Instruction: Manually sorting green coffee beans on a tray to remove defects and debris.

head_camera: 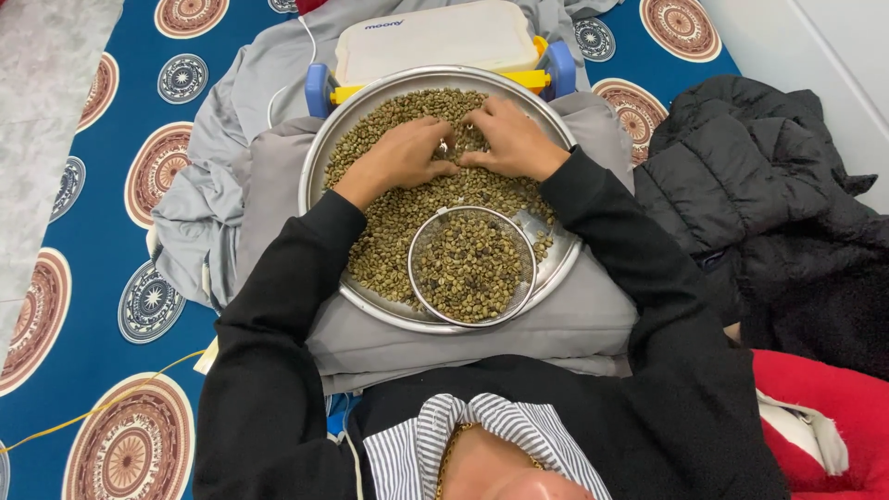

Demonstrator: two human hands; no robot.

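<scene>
Your left hand (pixel 400 156) rests curled, fingertips down, on the greenish beans (pixel 389 222) in the round metal tray (pixel 556 264) on your lap. Just beside it, your right hand (pixel 512 139) presses loosely closed fingers into the same heap; a small bean-filled sieve (pixel 471 266) sits nearer you.

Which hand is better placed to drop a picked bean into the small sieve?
Probably the left hand: its forearm runs right beside the small sieve on the round metal tray. The right hand looks slightly farther up. Close call.
</scene>
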